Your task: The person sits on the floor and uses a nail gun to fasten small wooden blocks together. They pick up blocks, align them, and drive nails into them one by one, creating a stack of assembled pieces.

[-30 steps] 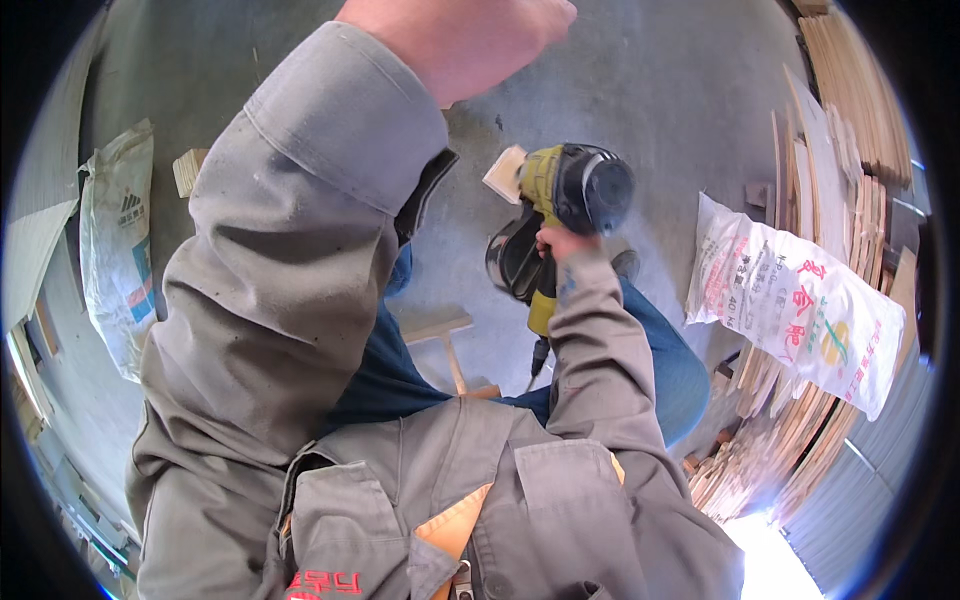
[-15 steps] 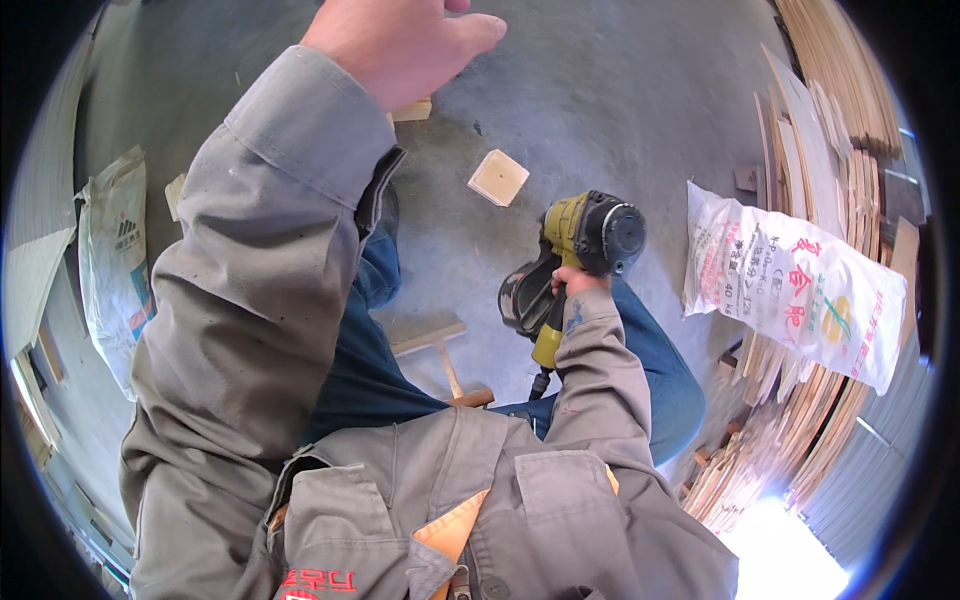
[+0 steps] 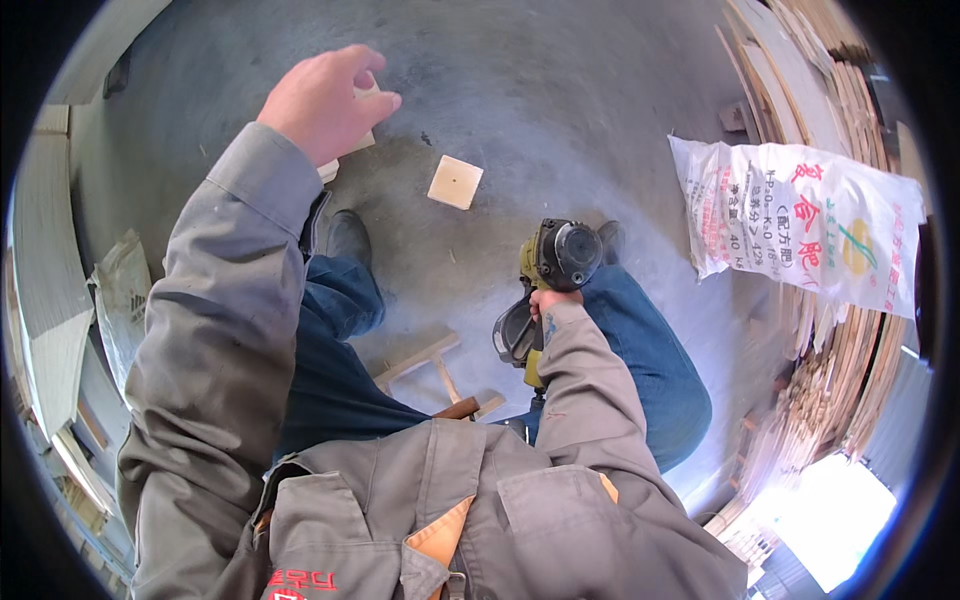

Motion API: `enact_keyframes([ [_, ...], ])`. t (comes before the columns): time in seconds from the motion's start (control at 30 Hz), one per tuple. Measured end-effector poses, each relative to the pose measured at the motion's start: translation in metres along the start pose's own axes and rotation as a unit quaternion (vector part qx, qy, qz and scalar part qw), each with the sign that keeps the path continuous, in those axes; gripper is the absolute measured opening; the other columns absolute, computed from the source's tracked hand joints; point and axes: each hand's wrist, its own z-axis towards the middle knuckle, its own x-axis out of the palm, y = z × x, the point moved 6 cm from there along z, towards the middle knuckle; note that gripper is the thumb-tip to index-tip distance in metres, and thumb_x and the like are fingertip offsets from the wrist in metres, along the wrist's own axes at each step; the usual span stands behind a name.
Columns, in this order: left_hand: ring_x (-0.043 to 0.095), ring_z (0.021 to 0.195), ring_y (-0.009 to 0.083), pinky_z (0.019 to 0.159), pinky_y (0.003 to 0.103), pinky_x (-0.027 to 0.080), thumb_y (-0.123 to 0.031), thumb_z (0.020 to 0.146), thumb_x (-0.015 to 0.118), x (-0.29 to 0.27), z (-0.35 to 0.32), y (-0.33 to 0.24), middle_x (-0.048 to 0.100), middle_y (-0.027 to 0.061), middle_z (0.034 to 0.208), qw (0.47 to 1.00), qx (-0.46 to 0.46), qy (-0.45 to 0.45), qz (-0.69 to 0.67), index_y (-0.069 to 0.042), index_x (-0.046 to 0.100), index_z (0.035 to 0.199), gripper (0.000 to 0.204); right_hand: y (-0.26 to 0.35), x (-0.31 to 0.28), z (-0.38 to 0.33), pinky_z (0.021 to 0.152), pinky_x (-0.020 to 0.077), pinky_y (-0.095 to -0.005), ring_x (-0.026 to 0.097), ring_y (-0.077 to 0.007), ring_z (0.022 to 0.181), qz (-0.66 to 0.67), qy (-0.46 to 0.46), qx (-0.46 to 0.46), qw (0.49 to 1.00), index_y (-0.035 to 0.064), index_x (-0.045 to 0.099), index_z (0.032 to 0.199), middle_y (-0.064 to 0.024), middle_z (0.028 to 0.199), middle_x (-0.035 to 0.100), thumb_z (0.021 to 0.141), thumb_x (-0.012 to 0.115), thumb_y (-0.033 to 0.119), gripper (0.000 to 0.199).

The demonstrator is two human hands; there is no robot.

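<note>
The wood block (image 3: 352,140) lies on the concrete floor (image 3: 560,90) by the person's left foot, mostly hidden under the left hand (image 3: 325,100), which hangs right over it with fingers loosely curled; I can't tell whether they touch it or grip it. A square offcut (image 3: 455,182) sits just to the right, nearer the middle. The right hand (image 3: 553,300) is well back by the knee, clamped on the grip of a yellow-green nail gun (image 3: 545,285), nose pointing floorward. So the left is far nearer.

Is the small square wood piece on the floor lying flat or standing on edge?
Lying flat: the square wood piece shows its whole broad face on the concrete floor.
</note>
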Motion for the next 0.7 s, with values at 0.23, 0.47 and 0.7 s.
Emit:
enact_keyframes([
  [0.23,0.063,0.115,0.0338,0.097,0.043,0.051,-0.034,0.08,0.075,0.099,0.005,0.015,0.068,0.0172,0.119,0.979,-0.035,0.159,0.121,-0.008,0.062,0.129,0.057,-0.035,0.011,0.065,0.078,0.053,-0.0337,0.068,-0.024,0.088,-0.165,0.018,-0.042,0.985,0.0055,0.071,0.097,-0.0129,0.094,0.073,0.074,0.074,0.02,0.027],
  [0.47,0.056,0.126,0.0346,0.103,0.043,0.049,-0.037,0.074,0.081,0.199,-0.007,0.033,0.053,0.0181,0.141,0.967,-0.057,0.206,0.136,-0.014,0.042,0.149,0.087,-0.038,0.014,0.066,0.061,0.0524,-0.0337,0.066,-0.0227,0.069,-0.066,-0.003,-0.041,0.997,0.0021,0.069,0.085,-0.0121,0.08,0.07,0.073,0.074,0.009,0.016],
  [0.7,0.047,0.136,0.0382,0.107,0.045,0.047,-0.038,0.07,0.085,0.283,-0.008,0.032,0.033,0.0184,0.157,0.964,-0.118,0.225,0.076,-0.017,0.023,0.158,0.11,-0.01,-0.025,0.026,0.046,0.0519,-0.0336,0.064,-0.0188,0.052,0.065,0.015,0.052,0.996,-0.0022,0.066,0.078,-0.0113,0.066,0.067,0.072,0.073,0.001,0.01],
])
